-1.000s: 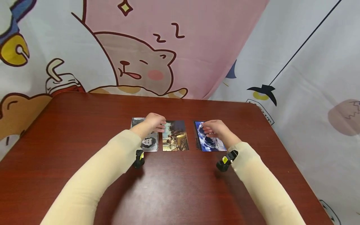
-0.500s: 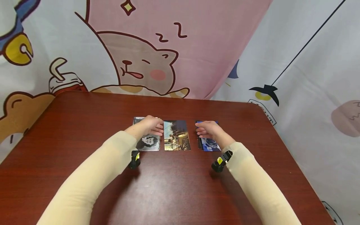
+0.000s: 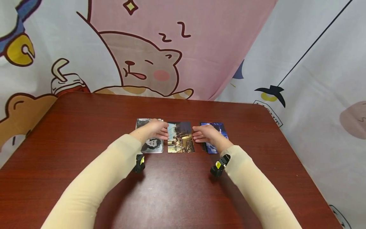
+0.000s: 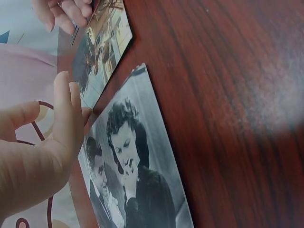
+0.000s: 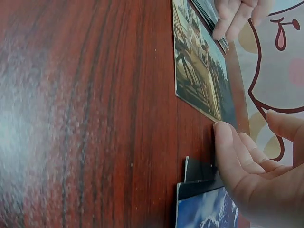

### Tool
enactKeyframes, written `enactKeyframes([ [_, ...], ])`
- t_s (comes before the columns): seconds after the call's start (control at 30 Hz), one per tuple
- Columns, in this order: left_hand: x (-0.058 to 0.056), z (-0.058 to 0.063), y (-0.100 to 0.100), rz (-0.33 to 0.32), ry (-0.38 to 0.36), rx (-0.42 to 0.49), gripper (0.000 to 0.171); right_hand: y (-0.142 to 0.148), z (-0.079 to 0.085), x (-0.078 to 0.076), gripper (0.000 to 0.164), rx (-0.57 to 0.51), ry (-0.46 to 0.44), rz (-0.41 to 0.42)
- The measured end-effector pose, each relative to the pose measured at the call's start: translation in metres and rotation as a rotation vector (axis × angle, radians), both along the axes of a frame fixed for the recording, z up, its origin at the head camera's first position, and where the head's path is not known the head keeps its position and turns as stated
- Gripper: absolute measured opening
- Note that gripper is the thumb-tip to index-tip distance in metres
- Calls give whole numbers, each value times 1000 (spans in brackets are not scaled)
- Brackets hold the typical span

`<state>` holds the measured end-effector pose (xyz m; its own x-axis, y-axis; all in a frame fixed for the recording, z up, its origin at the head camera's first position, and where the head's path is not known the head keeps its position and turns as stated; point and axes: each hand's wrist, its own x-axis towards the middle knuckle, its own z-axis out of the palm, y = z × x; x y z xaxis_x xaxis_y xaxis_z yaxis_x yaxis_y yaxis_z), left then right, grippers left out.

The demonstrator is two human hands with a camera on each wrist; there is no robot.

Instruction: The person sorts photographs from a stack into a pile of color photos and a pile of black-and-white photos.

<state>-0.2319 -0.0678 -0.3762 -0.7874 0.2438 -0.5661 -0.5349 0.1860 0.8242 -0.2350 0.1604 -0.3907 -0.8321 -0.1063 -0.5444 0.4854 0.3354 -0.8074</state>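
Three groups of picture cards lie in a row on the table. In the middle is a colour picture card [image 3: 181, 137] with a yellowish scene. My left hand [image 3: 155, 129] is over the black-and-white picture card [image 4: 142, 185], which shows two people; its relaxed fingers reach the left edge of the colour card. From the other side my right hand [image 3: 208, 133] reaches over the blue picture card [image 5: 204, 211], fingertips near the colour card's right edge. Neither hand grips anything. Darker card edges [image 5: 197, 170] stick out beneath the blue card, and part of the black-and-white card is hidden by my left hand.
The reddish-brown wooden table [image 3: 177, 190] extends around the cards on all sides. A cloth with cartoon animals [image 3: 143, 63] hangs behind it and along the right side. Each wrist carries a small black camera [image 3: 218, 165].
My right hand has come away from over the blue card and moved left to the colour card's right edge. The blue card now lies straighter on its pile. My left hand has shifted only slightly.
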Motion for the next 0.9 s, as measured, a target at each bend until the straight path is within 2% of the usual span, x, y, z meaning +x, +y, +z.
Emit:
enactKeyframes([
  [0.27,-1,-3,3,67,-27,56,52,-3,0,-1,44,-22,-30,-43],
  [0.47,-3,-2,4,99,-8,64,47,-4,0,0,44,-66,-48,-82],
  [0.57,-9,-14,4,85,38,54,40,-3,-1,-1,44,-82,-56,-99],
  [0.63,-32,-50,3,45,77,75,36,-4,-1,0,43,-100,-63,-115],
  [0.67,-46,-73,2,25,87,91,35,-4,-1,0,44,-108,-66,-116],
  [0.77,-90,-147,5,-41,110,181,41,-7,0,1,45,-117,-73,-110],
  [0.8,-108,-174,8,-49,112,191,46,-8,0,1,46,-117,-76,-107],
  [0.83,-116,-188,13,-48,112,184,50,-9,1,2,47,-113,-79,-102],
  [0.9,-121,-200,20,-38,121,184,54,-11,1,2,49,-100,-78,-94],
])
